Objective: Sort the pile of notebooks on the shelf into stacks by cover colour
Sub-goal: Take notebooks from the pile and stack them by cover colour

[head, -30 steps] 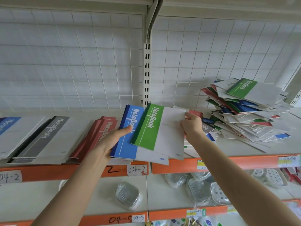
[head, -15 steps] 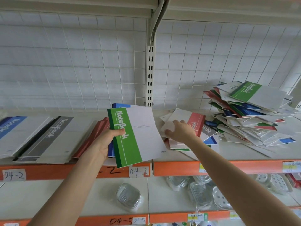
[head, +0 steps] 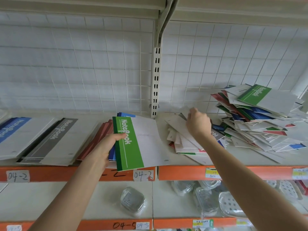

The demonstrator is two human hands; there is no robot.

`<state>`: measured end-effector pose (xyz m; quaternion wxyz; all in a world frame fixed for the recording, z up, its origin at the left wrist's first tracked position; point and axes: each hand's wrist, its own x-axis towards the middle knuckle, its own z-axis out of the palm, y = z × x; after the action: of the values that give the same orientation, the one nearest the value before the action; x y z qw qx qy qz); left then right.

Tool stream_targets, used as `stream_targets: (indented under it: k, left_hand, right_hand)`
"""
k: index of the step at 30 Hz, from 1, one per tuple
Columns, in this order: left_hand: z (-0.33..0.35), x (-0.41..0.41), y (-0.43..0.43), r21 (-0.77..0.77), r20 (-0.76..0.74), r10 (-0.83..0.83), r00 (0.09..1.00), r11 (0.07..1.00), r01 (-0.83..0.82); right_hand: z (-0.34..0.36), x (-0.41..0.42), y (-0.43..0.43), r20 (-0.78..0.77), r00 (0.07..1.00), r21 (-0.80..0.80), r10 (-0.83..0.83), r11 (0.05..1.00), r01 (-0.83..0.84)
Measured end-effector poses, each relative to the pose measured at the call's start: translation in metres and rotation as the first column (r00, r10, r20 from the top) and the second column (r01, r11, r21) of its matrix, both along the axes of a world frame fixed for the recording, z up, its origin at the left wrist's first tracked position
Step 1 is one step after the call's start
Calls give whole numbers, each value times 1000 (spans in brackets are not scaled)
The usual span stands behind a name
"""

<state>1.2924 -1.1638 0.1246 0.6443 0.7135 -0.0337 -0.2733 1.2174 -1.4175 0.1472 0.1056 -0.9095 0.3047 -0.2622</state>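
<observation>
My left hand (head: 103, 145) grips a green notebook (head: 138, 142) with a blue one beneath it, held over the front of the shelf (head: 233, 172). To the right, my right hand (head: 198, 122) pinches the edge of a white-backed notebook (head: 180, 125) lifted from a small loose heap. The big mixed pile of notebooks (head: 260, 120) rises at the far right, a green one on top. Sorted stacks lie on the left: blue stack (head: 11, 130), grey stack (head: 53, 139), red stack (head: 101, 135).
A white wire grid forms the back wall, with a slotted upright post (head: 155, 80) at mid-shelf. Orange shelf edges carry price labels (head: 143, 175). The lower shelf holds clear plastic-wrapped containers (head: 132, 200).
My left hand has taken over the green notebook and turned it upright. My right hand let go, reached right to the loose heap and now lifts a white-backed notebook there.
</observation>
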Motion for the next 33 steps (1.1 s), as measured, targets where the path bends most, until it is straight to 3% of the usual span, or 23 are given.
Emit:
stream_targets:
  k: [3, 5, 7, 9, 12, 18, 22, 23, 24, 26, 29, 31, 33]
  left_hand:
    - [1, 8, -2, -20, -41, -63, 997, 998, 62]
    - [2, 12, -8, -41, -45, -111, 993, 993, 109]
    - [2, 10, -14, -54, -48, -95, 994, 994, 92]
    - [1, 5, -17, -80, -48, -74, 996, 994, 70]
    - [1, 3, -14, -70, -77, -53, 996, 996, 48]
    - [6, -12, -17, -22, -128, -274, 953, 962, 273]
    - [10, -15, -21, -102, -178, -344, 922, 938, 331]
    - [8, -13, -20, -109, -167, -327, 930, 944, 312]
    - [7, -10, -20, -103, -141, -309, 940, 949, 297]
    - [6, -6, -22, -76, -58, -298, 953, 953, 293]
    - [7, -3, -26, -28, 16, -292, 956, 956, 292]
    - [9, -3, -27, -5, 25, -297, 955, 955, 297]
    - [10, -5, -26, -26, 20, -271, 962, 962, 272]
  right_hand:
    - [22, -14, -6, 389, 912, -48, 133, 991, -124]
    - [30, -21, -7, 566, 805, 61, 178, 965, -256]
    - [29, -26, -5, 704, 692, 272, 163, 838, -474]
    - [23, -32, -4, 781, 610, 414, 134, 619, -667]
    - [9, -35, -5, 792, 603, 517, 98, 418, -747]
    - [-7, -30, 3, 644, 762, 693, 64, 373, -617]
    - [-4, -29, 11, 600, 783, 798, -164, 190, -572]
    - [-5, -30, 11, 578, 800, 813, -160, 199, -547]
    - [-6, -31, 12, 539, 837, 824, -97, 265, -500]
    - [-8, -34, 20, 430, 897, 776, 98, 467, -423]
    - [-10, -31, 40, 218, 910, 582, 353, 702, -411]
    - [-13, -27, 47, 30, 895, 446, 444, 796, -410]
    - [-14, -25, 45, -27, 903, 407, 429, 830, -382]
